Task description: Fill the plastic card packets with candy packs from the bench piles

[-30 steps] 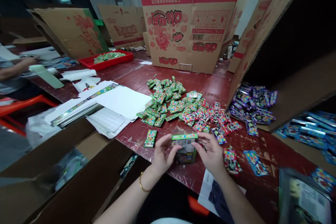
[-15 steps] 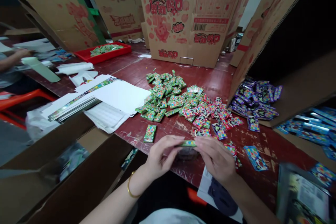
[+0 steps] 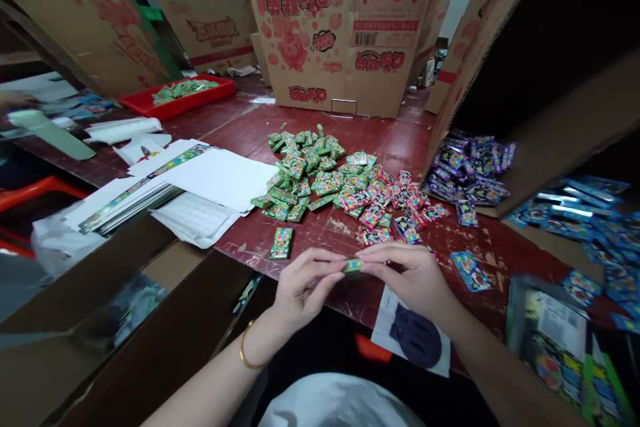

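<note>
My left hand (image 3: 300, 287) and my right hand (image 3: 413, 277) meet at the near edge of the dark red table (image 3: 320, 127). Both pinch one small green-topped packet (image 3: 354, 265) between their fingertips; most of it is hidden by the fingers. Just beyond the hands lies a heap of small green packets (image 3: 305, 170), which runs rightward into red and pink packets (image 3: 395, 203). A single green packet (image 3: 281, 243) lies apart on the table, left of my left hand. A blue packet (image 3: 469, 270) lies to the right of my right hand.
Purple packets (image 3: 470, 170) spill from a tipped carton on the right; blue ones (image 3: 580, 213) lie farther right. White sheets (image 3: 200, 187) are stacked at left. A red tray (image 3: 177, 97) and large printed cartons (image 3: 340, 27) stand at the back. Open cartons (image 3: 150, 320) sit below the near edge.
The packet, held upright and face-on a second ago, is now turned edge-on and lower between my fingertips. The view has tilted downward.
</note>
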`<state>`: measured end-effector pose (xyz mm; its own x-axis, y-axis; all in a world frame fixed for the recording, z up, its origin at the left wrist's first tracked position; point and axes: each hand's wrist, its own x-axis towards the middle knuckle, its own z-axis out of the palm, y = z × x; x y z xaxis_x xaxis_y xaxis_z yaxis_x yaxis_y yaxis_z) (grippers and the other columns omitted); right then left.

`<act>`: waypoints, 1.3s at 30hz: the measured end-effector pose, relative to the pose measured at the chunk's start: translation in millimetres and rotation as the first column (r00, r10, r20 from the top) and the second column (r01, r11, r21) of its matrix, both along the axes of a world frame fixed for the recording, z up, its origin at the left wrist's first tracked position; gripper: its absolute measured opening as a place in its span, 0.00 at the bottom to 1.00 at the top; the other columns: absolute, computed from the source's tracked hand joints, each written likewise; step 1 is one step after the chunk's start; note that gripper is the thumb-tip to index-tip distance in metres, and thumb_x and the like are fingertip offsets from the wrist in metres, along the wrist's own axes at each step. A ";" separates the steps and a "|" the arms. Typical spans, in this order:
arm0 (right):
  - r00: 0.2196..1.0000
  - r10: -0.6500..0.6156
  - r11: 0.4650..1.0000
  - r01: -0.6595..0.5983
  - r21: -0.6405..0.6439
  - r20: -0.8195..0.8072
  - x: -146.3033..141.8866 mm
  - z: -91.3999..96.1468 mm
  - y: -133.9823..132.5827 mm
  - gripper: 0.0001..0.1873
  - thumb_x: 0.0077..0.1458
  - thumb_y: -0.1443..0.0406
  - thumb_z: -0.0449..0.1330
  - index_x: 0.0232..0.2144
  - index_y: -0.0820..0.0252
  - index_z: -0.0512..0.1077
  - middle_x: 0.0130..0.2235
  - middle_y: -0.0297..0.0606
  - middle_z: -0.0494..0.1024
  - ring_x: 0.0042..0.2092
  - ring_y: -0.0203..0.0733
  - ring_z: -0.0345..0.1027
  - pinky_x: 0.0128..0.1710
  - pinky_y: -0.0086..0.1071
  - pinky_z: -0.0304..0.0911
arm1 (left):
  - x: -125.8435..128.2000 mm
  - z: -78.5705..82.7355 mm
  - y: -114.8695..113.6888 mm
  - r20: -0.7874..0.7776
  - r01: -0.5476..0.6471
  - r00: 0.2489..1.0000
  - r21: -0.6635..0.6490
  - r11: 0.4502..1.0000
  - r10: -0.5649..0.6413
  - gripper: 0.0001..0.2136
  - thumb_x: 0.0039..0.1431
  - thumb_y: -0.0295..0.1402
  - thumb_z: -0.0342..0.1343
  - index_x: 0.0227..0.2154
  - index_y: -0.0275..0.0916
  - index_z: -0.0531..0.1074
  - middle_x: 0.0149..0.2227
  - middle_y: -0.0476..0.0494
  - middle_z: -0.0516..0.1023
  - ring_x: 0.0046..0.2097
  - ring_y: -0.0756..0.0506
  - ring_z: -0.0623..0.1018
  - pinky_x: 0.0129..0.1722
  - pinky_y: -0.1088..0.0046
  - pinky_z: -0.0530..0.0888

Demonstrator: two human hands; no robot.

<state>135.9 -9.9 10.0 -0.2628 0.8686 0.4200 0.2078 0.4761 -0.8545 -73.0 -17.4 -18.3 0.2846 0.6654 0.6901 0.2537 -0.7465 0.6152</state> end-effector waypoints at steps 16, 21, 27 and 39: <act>0.992 -0.125 0.981 0.119 0.153 0.031 25.5 -37.4 1.0 0.19 0.60 0.69 0.53 0.53 0.55 0.66 0.56 0.43 0.68 0.54 0.43 0.66 0.52 0.40 0.66 | 27.2 -40.3 40.4 0.291 -0.065 0.954 -0.024 0.998 0.069 0.14 0.57 0.23 0.57 0.44 0.41 0.65 0.39 0.46 0.72 0.40 0.50 0.75 0.38 0.76 0.73; 0.882 -0.415 0.894 0.440 -0.079 0.223 94.0 -80.3 -28.0 0.09 0.59 0.63 0.54 0.39 0.60 0.72 0.34 0.40 0.78 0.33 0.41 0.73 0.33 0.33 0.70 | 2.3 -1.5 81.2 0.383 0.019 0.895 -0.547 0.837 0.231 0.15 0.53 0.37 0.62 0.41 0.42 0.65 0.30 0.52 0.71 0.26 0.52 0.72 0.24 0.80 0.69; 0.731 -0.431 0.860 0.511 -0.004 0.529 106.9 -119.8 -62.3 0.11 0.57 0.63 0.54 0.26 0.58 0.73 0.31 0.40 0.75 0.33 0.45 0.70 0.34 0.37 0.66 | 41.1 -45.2 54.6 0.398 0.412 0.910 -0.898 0.156 -0.114 0.17 0.47 0.41 0.65 0.37 0.39 0.69 0.27 0.54 0.73 0.24 0.54 0.71 0.23 0.81 0.65; 0.759 -0.475 0.831 0.554 -0.058 0.445 106.0 -146.3 -49.8 0.13 0.57 0.62 0.53 0.36 0.60 0.77 0.40 0.45 0.75 0.43 0.48 0.69 0.44 0.43 0.67 | 84.2 -98.2 29.6 0.465 0.460 0.883 -0.885 -0.072 -0.060 0.17 0.44 0.39 0.67 0.36 0.37 0.72 0.32 0.50 0.76 0.27 0.53 0.73 0.29 0.79 0.66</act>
